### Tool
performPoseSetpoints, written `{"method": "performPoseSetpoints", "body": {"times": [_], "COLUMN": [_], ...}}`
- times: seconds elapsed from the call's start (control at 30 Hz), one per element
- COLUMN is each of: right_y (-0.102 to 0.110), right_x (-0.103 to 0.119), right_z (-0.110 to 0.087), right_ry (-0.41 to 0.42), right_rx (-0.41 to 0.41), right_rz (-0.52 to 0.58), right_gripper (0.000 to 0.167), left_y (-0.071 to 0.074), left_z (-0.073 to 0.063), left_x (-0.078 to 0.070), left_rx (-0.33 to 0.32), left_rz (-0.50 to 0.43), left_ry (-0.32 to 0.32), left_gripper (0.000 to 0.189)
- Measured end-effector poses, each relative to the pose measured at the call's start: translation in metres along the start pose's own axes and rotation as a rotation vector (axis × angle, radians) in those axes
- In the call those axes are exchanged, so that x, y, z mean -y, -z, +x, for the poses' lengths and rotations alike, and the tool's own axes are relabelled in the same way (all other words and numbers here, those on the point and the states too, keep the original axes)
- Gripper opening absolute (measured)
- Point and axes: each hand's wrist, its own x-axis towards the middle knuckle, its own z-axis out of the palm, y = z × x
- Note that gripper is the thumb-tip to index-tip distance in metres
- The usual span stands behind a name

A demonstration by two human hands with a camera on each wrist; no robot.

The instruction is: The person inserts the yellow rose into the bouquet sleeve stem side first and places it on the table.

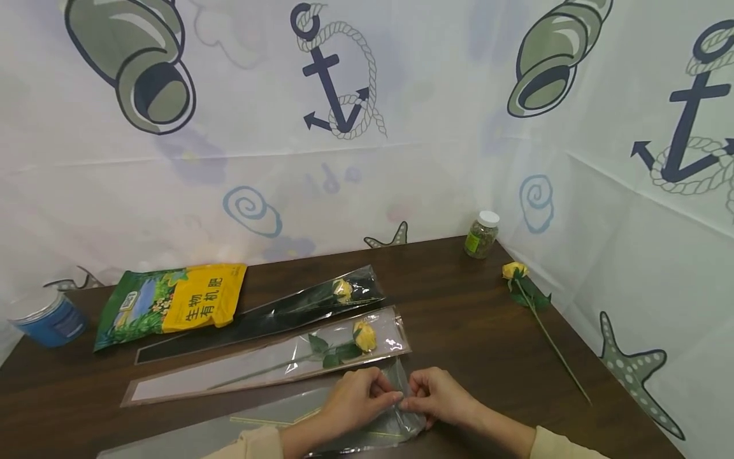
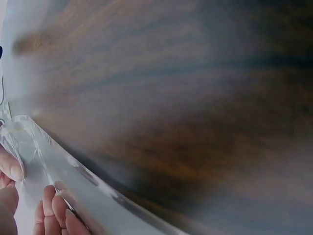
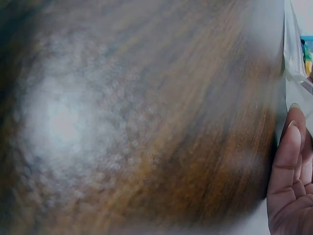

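A clear plastic flower sleeve (image 1: 201,430) with a grey backing and thin yellow lines lies along the near edge of the table. At its right end, my left hand (image 1: 358,398) pinches the film between thumb and fingers. Facing it, my right hand (image 1: 444,396) pinches the same end, thumb tips nearly meeting. Crumpled film (image 2: 36,156) shows between the fingers in the left wrist view. In the right wrist view the right hand (image 3: 293,171) is at the edge, beside the film. Just beyond lies a white-backed sleeve (image 1: 166,387) holding a yellow rose (image 1: 364,336).
Farther back, a black-backed sleeve (image 1: 258,325) holds another yellow rose (image 1: 342,291). A yellow and green fertilizer bag (image 1: 172,303) and a blue tub (image 1: 51,322) stand left. At right are a loose yellow rose (image 1: 541,312) and a white-lidded jar (image 1: 482,236). Printed cloth (image 1: 447,172) borders the table.
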Motion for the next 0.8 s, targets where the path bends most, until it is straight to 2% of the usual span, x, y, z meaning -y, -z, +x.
{"method": "performPoseSetpoints", "body": {"times": [0.23, 0.57, 0.8], "right_y": [-0.0048, -0.0021, 0.0017], "right_x": [-0.0032, -0.0037, -0.0041], "right_z": [-0.0067, -0.0012, -0.0002], "right_ry": [0.022, 0.046, -0.047], "right_rx": [0.027, 0.021, 0.054], "right_rz": [0.008, 0.029, 0.217], "right_gripper": [0.027, 0.029, 0.028], "left_y": [-0.0103, -0.0090, -0.0058], "left_z": [-0.0087, -0.0026, 0.0002], "left_x": [0.0001, 0.0012, 0.0017], "left_rx": [-0.008, -0.056, -0.073], "left_rz": [0.001, -0.026, -0.120], "left_ry": [0.042, -0.008, -0.042], "left_gripper": [0.017, 0.010, 0.010]}}
